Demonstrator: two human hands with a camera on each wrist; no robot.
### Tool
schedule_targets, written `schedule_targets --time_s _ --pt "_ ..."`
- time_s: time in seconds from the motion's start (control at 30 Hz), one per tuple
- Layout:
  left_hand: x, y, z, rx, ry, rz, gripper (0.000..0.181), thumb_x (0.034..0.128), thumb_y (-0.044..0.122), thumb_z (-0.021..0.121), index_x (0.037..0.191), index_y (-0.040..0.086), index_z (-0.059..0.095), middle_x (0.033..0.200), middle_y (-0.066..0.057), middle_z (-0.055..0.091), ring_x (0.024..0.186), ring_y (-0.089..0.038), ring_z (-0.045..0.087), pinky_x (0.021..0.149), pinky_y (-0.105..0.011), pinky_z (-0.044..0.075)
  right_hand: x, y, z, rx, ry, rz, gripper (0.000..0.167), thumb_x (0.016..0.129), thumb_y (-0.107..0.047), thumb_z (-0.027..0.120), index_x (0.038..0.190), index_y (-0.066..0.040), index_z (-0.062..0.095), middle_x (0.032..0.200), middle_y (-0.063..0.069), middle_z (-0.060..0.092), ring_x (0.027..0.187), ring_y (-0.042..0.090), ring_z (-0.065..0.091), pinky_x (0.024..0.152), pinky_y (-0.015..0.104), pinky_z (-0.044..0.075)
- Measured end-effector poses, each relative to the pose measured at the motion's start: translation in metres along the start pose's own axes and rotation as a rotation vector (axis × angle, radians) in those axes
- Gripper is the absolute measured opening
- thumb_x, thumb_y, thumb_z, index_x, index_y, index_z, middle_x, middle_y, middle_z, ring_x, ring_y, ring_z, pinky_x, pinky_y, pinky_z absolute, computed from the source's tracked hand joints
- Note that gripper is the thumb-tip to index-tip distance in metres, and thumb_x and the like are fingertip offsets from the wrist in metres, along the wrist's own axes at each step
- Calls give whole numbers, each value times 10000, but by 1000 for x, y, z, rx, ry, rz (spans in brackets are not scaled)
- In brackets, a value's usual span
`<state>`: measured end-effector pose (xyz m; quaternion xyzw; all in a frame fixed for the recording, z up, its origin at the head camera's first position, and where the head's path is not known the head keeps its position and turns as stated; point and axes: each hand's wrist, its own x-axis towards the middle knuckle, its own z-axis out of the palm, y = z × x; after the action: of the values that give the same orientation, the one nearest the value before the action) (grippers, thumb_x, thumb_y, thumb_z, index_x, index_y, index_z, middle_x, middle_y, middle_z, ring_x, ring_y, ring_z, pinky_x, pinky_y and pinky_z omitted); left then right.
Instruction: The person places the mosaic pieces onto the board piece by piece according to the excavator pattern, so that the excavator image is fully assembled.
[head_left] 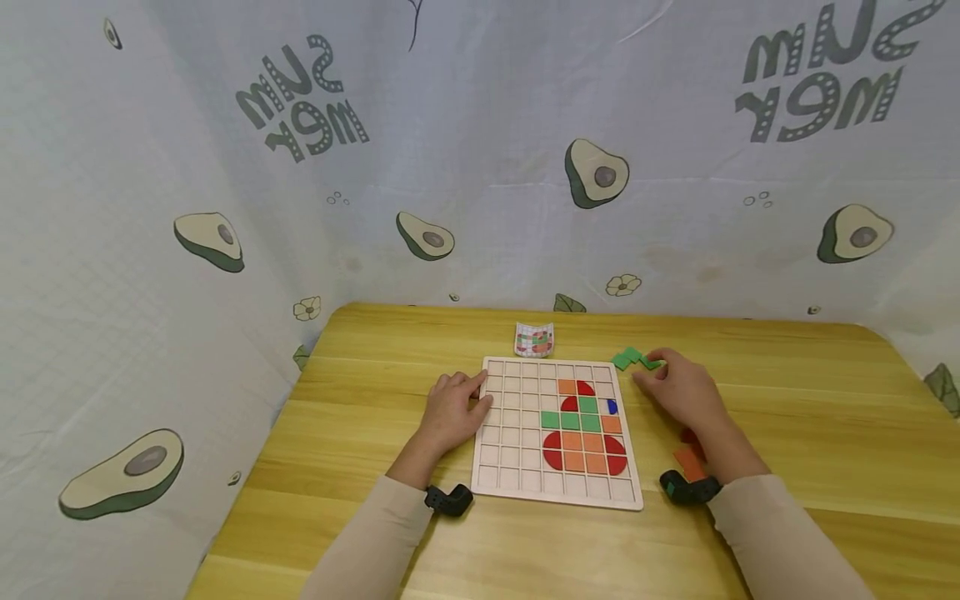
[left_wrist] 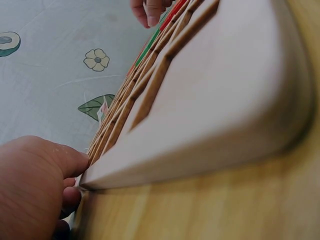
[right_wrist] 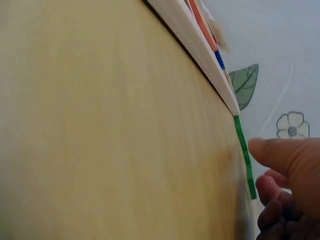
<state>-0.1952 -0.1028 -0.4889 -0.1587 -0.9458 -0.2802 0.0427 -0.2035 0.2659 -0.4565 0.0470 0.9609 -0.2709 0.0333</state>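
"On the yellow worktop (head_left: 360, 433), what's lying there?"

"The board (head_left: 530, 436), flat between the hands, partly filled with red, orange, green and blue pieces (head_left: 590, 422). A curved card (head_left: 534, 340) sits just beyond its far edge."

"And the fingers?"

"The left hand (head_left: 452, 414) pinches the board's left edge. The right hand (head_left: 681, 389) has thumb and index finger apart at the green tiles (head_left: 622, 361), near the board's far right corner; whether they touch one, I cannot tell."

"Anything by that wrist?"

"Orange tiles (head_left: 688, 462) and something red (head_left: 692, 437), partly hidden by the forearm (head_left: 727, 450)."

"The room?"

"White cloth (head_left: 480, 108) hangs behind and on the left, printed with avocados (head_left: 597, 173), flowers (head_left: 623, 285) and grey lettering (head_left: 817, 75)."
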Motion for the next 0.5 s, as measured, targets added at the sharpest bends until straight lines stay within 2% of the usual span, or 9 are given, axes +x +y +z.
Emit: schedule_targets --time_s 0.13,0.27,0.5 --pt "0 -1 0 5 3 7 482 1002 318 617 1442 123 605 953 -7 609 865 -168 434 807 -321 325 6 10 -3 -25 12 58 674 989 -475 618 1377 62 491 1089 265 662 871 331 614 738 425 512" --pt "0 -1 0 0 -1 5 481 1003 319 614 1443 123 604 945 -6 603 857 -166 423 803 -317 317 9 13 -4 -60 31 61 637 994 -464 614 1320 78 535 1126 296 673 918 381 628 795 500 515" --pt "-1 0 -1 -8 -7 -4 483 1003 323 615 1445 128 602 939 3 592 860 -160 418 792 -312 306 11 12 -5 -72 65 34 523 1011 -384 607 1248 81 591 1112 287 696 899 382 636 777 502 511"
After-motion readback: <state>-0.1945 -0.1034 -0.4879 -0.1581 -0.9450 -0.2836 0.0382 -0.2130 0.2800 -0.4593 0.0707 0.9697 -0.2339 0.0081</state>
